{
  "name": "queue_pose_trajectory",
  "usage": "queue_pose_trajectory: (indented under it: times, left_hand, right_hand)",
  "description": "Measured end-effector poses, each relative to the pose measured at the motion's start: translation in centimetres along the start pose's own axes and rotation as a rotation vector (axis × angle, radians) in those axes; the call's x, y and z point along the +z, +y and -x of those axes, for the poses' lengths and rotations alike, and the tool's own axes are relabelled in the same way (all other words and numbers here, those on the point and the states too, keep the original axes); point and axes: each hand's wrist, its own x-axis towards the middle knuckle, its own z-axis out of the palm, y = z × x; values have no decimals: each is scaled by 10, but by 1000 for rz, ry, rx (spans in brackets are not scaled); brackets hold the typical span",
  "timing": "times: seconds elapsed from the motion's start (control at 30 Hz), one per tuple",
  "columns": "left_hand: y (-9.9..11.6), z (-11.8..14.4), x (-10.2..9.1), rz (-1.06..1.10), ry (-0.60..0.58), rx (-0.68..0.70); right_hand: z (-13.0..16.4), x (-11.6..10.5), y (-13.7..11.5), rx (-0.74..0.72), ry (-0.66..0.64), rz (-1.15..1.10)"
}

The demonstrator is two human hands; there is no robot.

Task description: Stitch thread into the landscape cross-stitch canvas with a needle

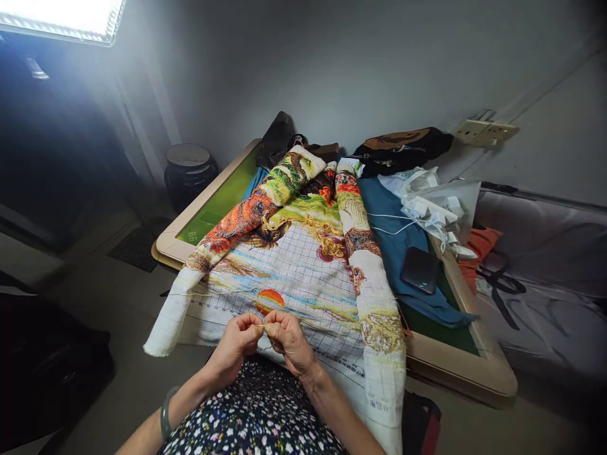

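Observation:
Close together above the near edge of a cross-stitch canvas [308, 278], my left hand [239, 341] and my right hand [288, 338] are both closed in a pinch. A thin pale thread [260, 326] shows between the fingertips; whether a needle is with it, I cannot tell. Just beyond the fingers lies a stitched orange sun [270, 301]. The canvas has a printed grid, with its sides rolled into a left roll [237, 221] and a right roll [379, 284]. Loose tan threads [327, 237] lie on its middle.
Under the canvas stands a table with a beige rim [459, 370] and a green top. On its right are a blue cloth [389, 215], a dark phone [420, 270], white cables and plastic bags [436, 202]. A dark bag [403, 148] sits behind. A bright lamp [61, 19] hangs upper left.

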Motion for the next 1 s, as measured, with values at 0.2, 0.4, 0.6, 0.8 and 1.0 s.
queue_pose_trajectory:
  times: [0.2,0.4,0.6,0.8,1.0]
  left_hand:
    - [2,2,1,32,3,-33]
    - [2,3,4,32,11,-22]
    - [4,3,7,-13,41,-10]
    - [-1,1,3,-95,60,31]
    - [-4,1,2,-188,72,52]
  right_hand:
    - [0,-1,-1,-20,-7,67]
    - [2,1,-1,-18,2,88]
    - [1,4,1,29,-5,-31]
    - [-1,3,5,71,-58,-110]
    - [-2,1,8,62,-72,-130]
